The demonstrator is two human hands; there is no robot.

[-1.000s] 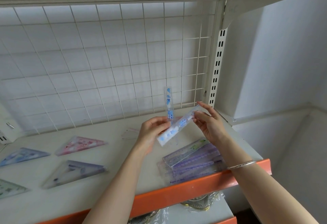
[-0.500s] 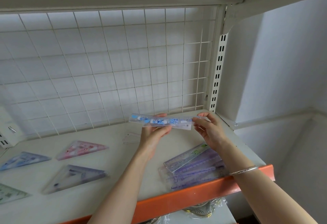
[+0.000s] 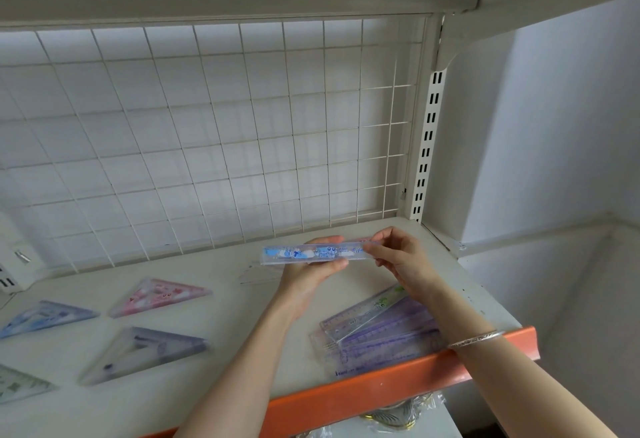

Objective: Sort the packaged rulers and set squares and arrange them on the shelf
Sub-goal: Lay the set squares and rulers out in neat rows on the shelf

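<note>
Clear plastic printed in blue forms the packaged ruler (image 3: 311,253), which is held level and crosswise above the far right part of the shelf (image 3: 239,316), apart from its white surface.

The left hand (image 3: 306,275) reaches up from the near edge with the forearm raised. It cups the ruler from below near its middle, with the thumb over the far edge and the fingers curled under the near edge, so the ruler is gripped. The right hand (image 3: 403,261) comes in from the right, wrist slightly bent. It pinches the ruler's right end between thumb and fingertips, and the other fingers are loosely curled. A silver bracelet (image 3: 476,338) circles the right wrist, just above the orange front lip (image 3: 381,385) of the shelf.

Below the right forearm, a stack of purple rulers (image 3: 388,337) lies on the shelf near the lip, with a green-printed ruler (image 3: 375,306) on top.

At the left, four packaged set squares lie flat and apart from one another:
- pink (image 3: 161,295), toward the far side
- blue (image 3: 45,316), to the left of the pink one
- grey-purple (image 3: 145,351), nearer the front
- green (image 3: 17,382), cut off by the left frame edge

A white wire grid (image 3: 207,143) closes the back of the shelf. A slotted upright (image 3: 427,146) stands at its right end.
</note>
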